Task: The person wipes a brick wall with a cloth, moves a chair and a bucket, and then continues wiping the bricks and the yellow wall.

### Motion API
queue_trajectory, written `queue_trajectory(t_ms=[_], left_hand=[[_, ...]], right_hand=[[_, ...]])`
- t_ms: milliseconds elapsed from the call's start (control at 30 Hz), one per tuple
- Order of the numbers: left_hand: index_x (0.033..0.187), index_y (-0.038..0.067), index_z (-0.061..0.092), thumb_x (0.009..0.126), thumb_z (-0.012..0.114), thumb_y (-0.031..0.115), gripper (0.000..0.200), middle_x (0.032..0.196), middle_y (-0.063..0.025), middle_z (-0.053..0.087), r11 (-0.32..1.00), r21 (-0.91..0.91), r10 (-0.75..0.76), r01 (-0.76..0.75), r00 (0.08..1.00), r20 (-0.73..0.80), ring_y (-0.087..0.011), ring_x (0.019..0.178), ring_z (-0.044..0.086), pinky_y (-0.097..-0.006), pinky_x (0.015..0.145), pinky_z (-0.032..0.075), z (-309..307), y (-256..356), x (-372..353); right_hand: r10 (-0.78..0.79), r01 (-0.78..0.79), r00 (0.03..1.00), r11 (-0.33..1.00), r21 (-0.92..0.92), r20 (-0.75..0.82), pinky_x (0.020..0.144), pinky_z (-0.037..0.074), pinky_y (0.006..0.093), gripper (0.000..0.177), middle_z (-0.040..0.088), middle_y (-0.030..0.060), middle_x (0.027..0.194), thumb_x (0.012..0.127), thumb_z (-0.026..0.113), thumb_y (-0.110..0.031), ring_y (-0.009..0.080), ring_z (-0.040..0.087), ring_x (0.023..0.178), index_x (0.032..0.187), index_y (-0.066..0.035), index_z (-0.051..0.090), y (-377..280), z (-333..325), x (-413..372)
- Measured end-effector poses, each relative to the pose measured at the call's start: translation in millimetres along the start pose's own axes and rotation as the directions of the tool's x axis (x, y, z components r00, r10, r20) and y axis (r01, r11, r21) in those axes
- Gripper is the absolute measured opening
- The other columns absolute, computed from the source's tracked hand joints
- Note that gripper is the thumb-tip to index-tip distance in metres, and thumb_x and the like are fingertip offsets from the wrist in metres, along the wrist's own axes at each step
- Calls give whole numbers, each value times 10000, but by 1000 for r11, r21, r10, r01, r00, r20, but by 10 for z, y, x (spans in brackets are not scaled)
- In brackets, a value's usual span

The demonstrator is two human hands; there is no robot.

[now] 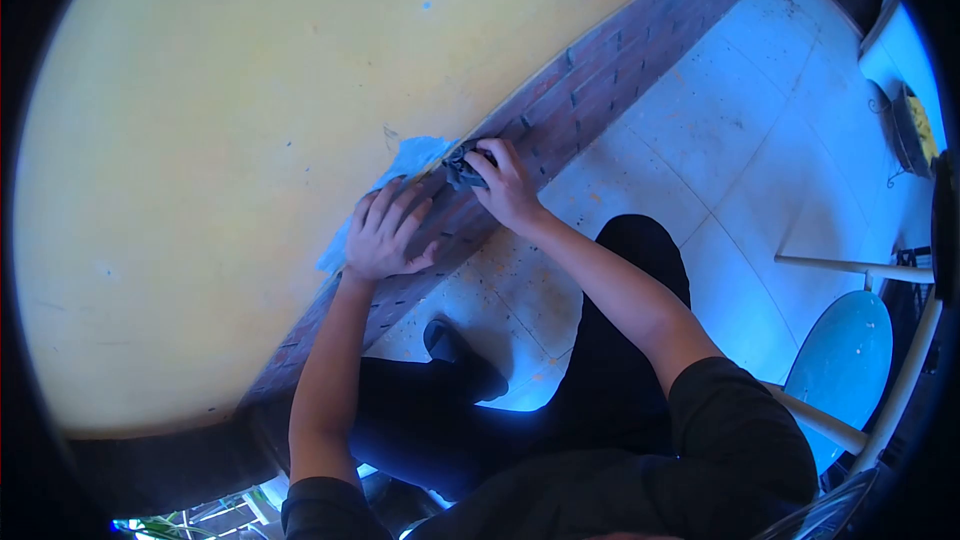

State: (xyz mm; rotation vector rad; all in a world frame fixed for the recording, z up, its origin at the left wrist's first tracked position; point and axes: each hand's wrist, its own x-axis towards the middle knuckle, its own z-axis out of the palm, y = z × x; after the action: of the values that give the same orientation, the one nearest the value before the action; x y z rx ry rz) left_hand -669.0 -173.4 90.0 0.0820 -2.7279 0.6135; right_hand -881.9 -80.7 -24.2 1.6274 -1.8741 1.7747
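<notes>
My right hand (508,185) is closed around a crumpled dark cloth (463,166) and presses it against the wall, right at the top edge of the painted brick band (610,80). Left of it, my left hand (388,230) lies against the wall with its fingers spread, holding nothing. Under and around its fingers is a pale blue bare patch (418,152) where the yellow paint is gone. The yellow wall (230,140) extends above both hands.
Tiled floor (740,130) with scattered flecks lies below the wall. My bent knee (642,250) and a dark shoe (450,345) are close to the wall. A chair with a round turquoise seat (845,360) stands at the right, and a dark planter (910,130) is beyond it.
</notes>
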Motion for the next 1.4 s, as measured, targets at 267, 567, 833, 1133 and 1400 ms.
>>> queue_trajectory(t_ms=[267,567,833,1133,1400], left_hand=[[1184,155,688,818,649,564,550,1297,-69,624,1000,-3,19,-19,999,-26,-287,1303,532,-450,1033,414,-36,-31,32],[1157,149,683,824,650,573,540,1310,-76,621,1000,-3,29,-29,998,-54,-283,1292,539,-446,1022,434,-19,-37,38],[1144,77,664,828,673,490,520,1346,-122,605,994,-104,21,-24,999,-26,-298,1313,533,-426,1043,443,-112,-50,52],[1127,78,664,836,662,490,504,1350,-115,605,994,-110,19,-23,999,-35,-290,1308,533,-414,1039,441,-106,-70,43],[1124,121,681,861,658,444,418,1346,-86,606,1000,-8,-18,17,998,-60,-259,1298,532,-411,1043,438,-7,-6,57]], right_hand=[[296,-334,800,942,23,-521,910,451,487,319,541,201,1073,830,621,11,409,563,1033,1146,7,584,746,-510,591],[65,-65,992,998,12,-109,940,491,461,444,547,179,1138,719,740,13,398,580,1080,1145,-27,618,96,64,-60],[-34,-6,961,990,-144,-275,989,463,447,434,542,199,1191,744,677,18,385,559,1122,1170,-27,606,459,-144,266],[168,-225,885,971,-82,-434,995,415,494,378,522,218,1165,827,600,38,409,536,1115,1200,26,536,799,-422,465],[-100,101,993,995,-10,62,955,507,458,515,552,180,1210,680,746,48,395,581,1105,1173,-43,627,-52,57,-42]])
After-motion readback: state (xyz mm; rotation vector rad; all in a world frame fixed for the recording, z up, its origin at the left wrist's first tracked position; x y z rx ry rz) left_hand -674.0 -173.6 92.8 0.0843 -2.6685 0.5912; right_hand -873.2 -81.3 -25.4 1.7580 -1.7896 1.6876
